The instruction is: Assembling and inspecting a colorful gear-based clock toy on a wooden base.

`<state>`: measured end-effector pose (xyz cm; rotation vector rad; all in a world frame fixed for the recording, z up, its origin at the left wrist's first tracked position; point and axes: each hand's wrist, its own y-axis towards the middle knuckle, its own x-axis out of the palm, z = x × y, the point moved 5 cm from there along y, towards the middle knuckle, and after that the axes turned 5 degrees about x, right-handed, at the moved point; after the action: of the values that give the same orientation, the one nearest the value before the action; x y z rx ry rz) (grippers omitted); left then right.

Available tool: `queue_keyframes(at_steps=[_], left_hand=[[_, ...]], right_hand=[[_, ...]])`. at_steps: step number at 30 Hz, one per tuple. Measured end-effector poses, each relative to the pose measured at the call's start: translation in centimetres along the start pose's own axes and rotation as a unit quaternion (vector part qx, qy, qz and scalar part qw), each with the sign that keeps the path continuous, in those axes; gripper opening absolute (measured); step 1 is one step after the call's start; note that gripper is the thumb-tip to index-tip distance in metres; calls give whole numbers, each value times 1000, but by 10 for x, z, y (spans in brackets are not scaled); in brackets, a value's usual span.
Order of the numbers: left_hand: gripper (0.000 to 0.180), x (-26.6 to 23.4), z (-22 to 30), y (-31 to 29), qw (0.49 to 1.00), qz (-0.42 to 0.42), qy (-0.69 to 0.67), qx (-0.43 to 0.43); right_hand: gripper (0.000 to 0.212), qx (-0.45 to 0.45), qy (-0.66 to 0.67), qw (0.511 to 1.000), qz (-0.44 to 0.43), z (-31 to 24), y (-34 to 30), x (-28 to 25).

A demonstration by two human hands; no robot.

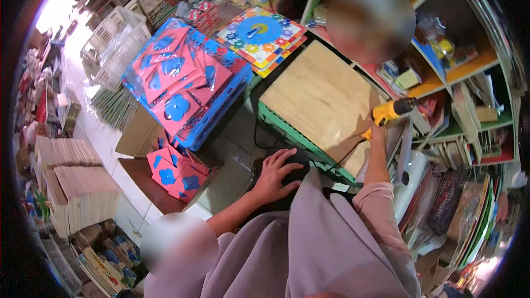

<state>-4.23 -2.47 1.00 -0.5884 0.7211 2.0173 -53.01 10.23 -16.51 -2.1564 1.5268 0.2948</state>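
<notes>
My right hand is closed around a yellow-and-black pistol-shaped power tool. Whether it is a drill or a heat gun I cannot make out. The tool is over the right side of a pale wooden board, its black end toward the shelves. Under the board is a green crate. My left hand lies on something dark by my lap, fingers spread and holding nothing.
Pink packets with blue flower shapes fill a blue crate and a cardboard box. Colourful square boards lie beyond. Shelves stand at right, paper stacks at left. Blurred patches hide two spots.
</notes>
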Motion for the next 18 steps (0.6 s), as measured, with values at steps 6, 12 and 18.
queue_keyframes(at_steps=[6,12,18], left_hand=[[37,-22,-132,23,914,231,-298,-148],[39,-34,-209,90,855,292,-370,-217],[45,-28,-244,134,733,339,-504,-306]], right_hand=[[32,-5,127,990,-65,-60,-50,117],[35,-105,41,992,-56,-156,-70,249],[49,-107,-132,984,48,-192,-26,317]])
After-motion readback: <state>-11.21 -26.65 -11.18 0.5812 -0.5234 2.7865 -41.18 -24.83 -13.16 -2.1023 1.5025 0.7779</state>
